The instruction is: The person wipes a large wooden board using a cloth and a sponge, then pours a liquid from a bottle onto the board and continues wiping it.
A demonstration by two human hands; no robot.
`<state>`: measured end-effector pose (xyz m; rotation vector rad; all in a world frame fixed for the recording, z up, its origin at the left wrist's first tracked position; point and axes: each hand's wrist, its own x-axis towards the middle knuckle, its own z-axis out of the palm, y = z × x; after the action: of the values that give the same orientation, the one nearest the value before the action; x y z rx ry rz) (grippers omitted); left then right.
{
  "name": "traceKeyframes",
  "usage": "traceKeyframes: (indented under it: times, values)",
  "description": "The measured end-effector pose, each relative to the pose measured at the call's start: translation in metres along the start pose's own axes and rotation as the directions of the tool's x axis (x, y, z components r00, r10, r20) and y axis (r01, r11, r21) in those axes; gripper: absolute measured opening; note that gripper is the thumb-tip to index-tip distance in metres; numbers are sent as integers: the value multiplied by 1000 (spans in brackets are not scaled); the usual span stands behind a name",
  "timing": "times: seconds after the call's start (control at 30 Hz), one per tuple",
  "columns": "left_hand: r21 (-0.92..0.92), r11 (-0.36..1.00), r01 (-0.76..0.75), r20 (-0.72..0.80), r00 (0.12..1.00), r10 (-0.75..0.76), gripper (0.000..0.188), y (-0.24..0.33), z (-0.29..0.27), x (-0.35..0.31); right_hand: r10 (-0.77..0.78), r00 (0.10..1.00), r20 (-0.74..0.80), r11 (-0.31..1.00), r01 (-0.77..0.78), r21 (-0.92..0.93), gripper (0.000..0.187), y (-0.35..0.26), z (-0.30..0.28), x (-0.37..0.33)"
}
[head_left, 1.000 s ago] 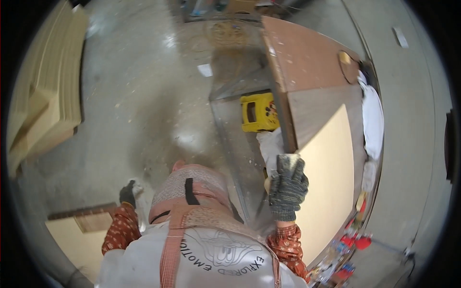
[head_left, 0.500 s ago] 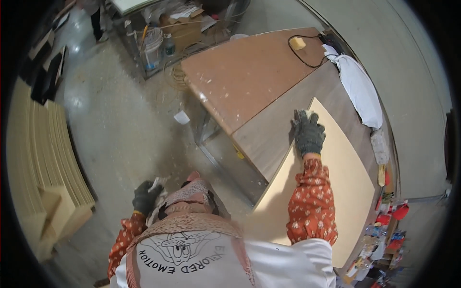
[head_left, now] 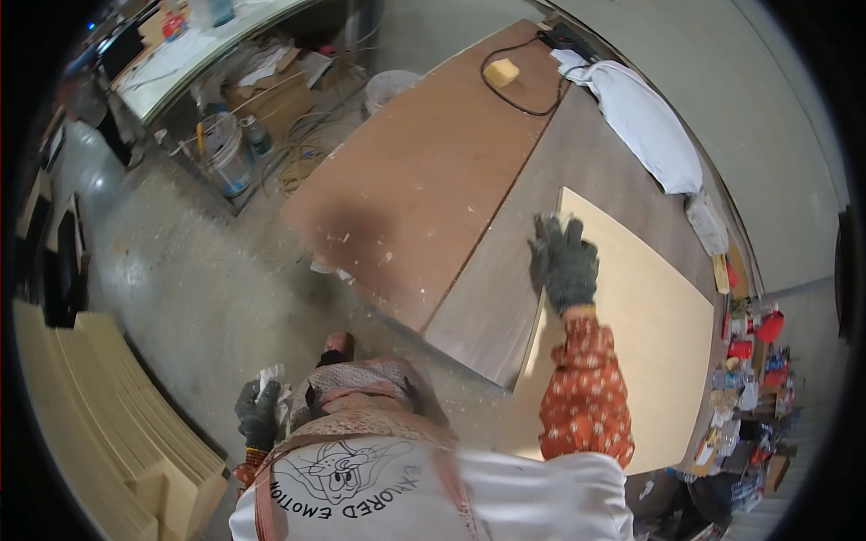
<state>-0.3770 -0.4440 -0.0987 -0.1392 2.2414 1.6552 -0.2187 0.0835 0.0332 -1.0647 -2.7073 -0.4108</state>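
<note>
My right hand [head_left: 568,263], in a dark grey knitted glove, rests on the left edge of a pale wooden panel [head_left: 645,334], near its far corner. Its fingers press down over the edge, and something whitish shows between them that I cannot make out. The panel lies on a grey-brown wood-grain board [head_left: 492,293]; my right sleeve covers part of it. Low at my left side, clear of the bench, my left hand [head_left: 258,413], gloved alike, is closed on a crumpled white cloth [head_left: 271,378].
Beside the wood-grain board is a reddish-brown board [head_left: 397,189] with a yellow sponge [head_left: 502,73] and black cord. White cloth [head_left: 645,122] lies along the far side. Stacked panels [head_left: 99,424] stand at left. A bucket [head_left: 225,158] sits under another table; a person [head_left: 104,117] stands far left.
My view has turned, so the bench appears further left and the stacked panels lower. My right hand stays on the panel's edge, slightly further from its corner. The left hand keeps its cloth.
</note>
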Motion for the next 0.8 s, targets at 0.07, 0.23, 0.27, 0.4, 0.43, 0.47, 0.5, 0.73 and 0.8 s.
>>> traceKeyframes:
  times: [0.07,0.23,0.27,0.4,0.43,0.47,0.5,0.73,0.8]
  values:
    - [87,994,-65,50,997,61,17,22,10,37,5,1000,7,1000,-5,-16,45,-8,-8,-32]
    - [-66,647,-760,476,546,690,27,202,97,85,124,984,131,987,-109,-117,50,-18,-7,-81]
    - [-154,447,-881,549,300,781,29,229,118,91,146,976,160,982,-123,-142,50,-21,-8,-85]
    - [-665,23,-746,613,-528,587,27,257,216,86,241,938,250,968,-214,-130,53,-37,-27,-69]
    - [-565,-163,-809,526,-506,684,29,213,231,71,122,972,199,983,-91,-160,53,-41,-39,-58]
    - [-598,-270,-755,532,-626,571,32,205,247,53,138,968,209,980,-103,-169,53,-39,-39,-52]
    - [-643,-358,-677,522,-729,443,34,198,262,35,138,964,228,983,-105,-152,53,-37,-39,-46]
    - [-788,-234,-570,527,-820,221,49,200,355,-28,141,962,233,988,-121,-100,53,-13,-23,8]
    - [-747,143,-650,665,-731,153,54,198,361,-32,84,991,99,993,-75,-94,47,-4,-7,38]
